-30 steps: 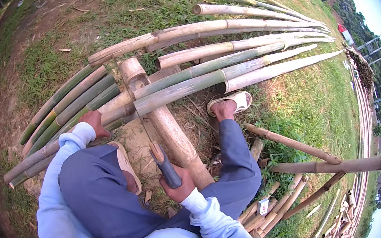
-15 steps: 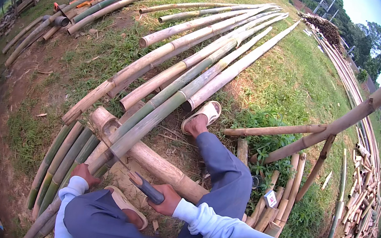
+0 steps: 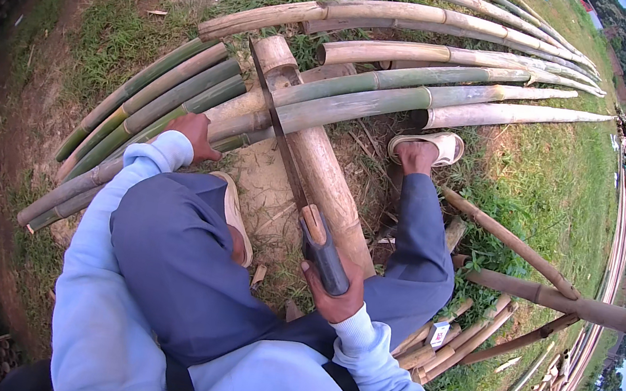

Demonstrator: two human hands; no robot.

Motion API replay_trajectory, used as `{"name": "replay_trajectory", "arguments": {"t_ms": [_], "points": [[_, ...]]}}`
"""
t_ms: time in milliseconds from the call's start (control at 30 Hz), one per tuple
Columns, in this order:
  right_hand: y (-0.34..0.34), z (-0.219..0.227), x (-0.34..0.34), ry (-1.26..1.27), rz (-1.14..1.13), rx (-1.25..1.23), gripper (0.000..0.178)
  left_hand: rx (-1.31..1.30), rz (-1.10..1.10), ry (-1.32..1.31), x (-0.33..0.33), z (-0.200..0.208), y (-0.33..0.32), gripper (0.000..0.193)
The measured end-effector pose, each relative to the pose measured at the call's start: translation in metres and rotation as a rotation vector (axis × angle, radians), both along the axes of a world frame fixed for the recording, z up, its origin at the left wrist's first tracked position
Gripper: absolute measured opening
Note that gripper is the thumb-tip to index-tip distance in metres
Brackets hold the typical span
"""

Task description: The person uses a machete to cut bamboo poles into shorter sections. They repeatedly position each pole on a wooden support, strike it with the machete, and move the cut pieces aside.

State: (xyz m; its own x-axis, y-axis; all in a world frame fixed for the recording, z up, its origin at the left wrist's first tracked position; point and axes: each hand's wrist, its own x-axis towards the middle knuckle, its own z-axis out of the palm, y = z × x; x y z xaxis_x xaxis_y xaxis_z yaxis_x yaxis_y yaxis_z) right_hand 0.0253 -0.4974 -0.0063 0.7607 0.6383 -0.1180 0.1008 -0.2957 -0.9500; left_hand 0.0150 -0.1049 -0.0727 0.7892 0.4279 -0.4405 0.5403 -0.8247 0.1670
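Right hand (image 3: 332,290): fingers clamped round the dark handle of the long-bladed machete (image 3: 284,147). The blade runs up and away from you, lying across the green bamboo pole (image 3: 358,102) where that pole crosses the thick log (image 3: 317,164) used as a chopping block.

Left hand (image 3: 195,135): fingers closed down on the same green bamboo pole, to the left of the log, pinning it. Hand and blade are apart, with the log's edge between them.

Both feet forward; the right foot in a pale sandal (image 3: 428,144) rests just beside the pole ends, near the blade's line. Your knees bracket the log.

Notes for the cut, as judgement:
- Keep the blade meeting the pole directly over the log, so the log takes the blow and the pole does not spring.
- Hold the left hand where it is or farther out; do not creep toward the blade.
- The poles are round and lie stacked against neighbouring bamboo poles (image 3: 429,56); expect rolling. Press down, not sideways.
- Mind the right foot: a glancing blade would travel that way. Draw it back.
- Grip looks firm; keep the wrist in line with the blade.
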Motion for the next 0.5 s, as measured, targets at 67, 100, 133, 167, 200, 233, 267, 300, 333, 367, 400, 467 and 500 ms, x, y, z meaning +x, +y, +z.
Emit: {"name": "replay_trajectory", "arguments": {"t_ms": [67,100,133,167,200,233,267,300,333,367,400,467,500], "points": [[-0.043,0.035,-0.024,0.044,0.009,-0.104,0.028,-0.004,-0.003,-0.03,-0.004,-0.007,-0.001,0.069],[-0.064,0.05,-0.034,0.043,0.012,-0.15,0.029,-0.002,-0.003,-0.048,-0.004,-0.008,0.0,0.068],[-0.073,0.061,-0.04,0.043,0.004,-0.187,0.03,-0.004,0.005,-0.017,0.0,-0.004,-0.001,0.067],[-0.072,0.06,-0.038,0.066,-0.01,-0.177,0.028,-0.005,0.014,0.016,0.005,0.0,-0.003,0.067],[-0.068,0.057,-0.032,0.091,-0.024,-0.166,0.027,-0.005,0.024,0.05,0.006,0.003,-0.006,0.066],[-0.056,0.055,-0.022,0.106,-0.036,-0.146,0.025,-0.007,0.017,-0.011,0.005,0.007,-0.005,0.062],[-0.038,0.044,-0.007,0.101,-0.027,-0.121,0.023,-0.002,0.01,-0.032,0.006,0.005,-0.004,0.062],[-0.017,0.028,0.009,0.099,-0.021,-0.103,0.022,-0.004,0.0,-0.05,0.007,0.0,-0.005,0.061],[0.005,0.014,0.023,0.061,-0.015,-0.076,0.02,-0.002,-0.015,-0.068,0.01,-0.007,-0.005,0.061],[0.025,0.015,0.033,0.039,0.0,-0.072,0.02,-0.01,-0.015,-0.067,0.012,-0.01,-0.001,0.061],[0.025,0.009,0.026,0.024,0.008,-0.045,0.02,0.002,-0.013,-0.048,0.009,-0.004,0.0,0.061],[0.015,-0.007,0.014,-0.016,0.014,-0.017,0.019,-0.003,-0.018,-0.022,0.011,0.001,-0.003,0.061],[-0.009,0.004,-0.004,-0.047,0.017,-0.042,0.023,0.011,-0.025,-0.083,0.005,-0.009,-0.002,0.061]]}}
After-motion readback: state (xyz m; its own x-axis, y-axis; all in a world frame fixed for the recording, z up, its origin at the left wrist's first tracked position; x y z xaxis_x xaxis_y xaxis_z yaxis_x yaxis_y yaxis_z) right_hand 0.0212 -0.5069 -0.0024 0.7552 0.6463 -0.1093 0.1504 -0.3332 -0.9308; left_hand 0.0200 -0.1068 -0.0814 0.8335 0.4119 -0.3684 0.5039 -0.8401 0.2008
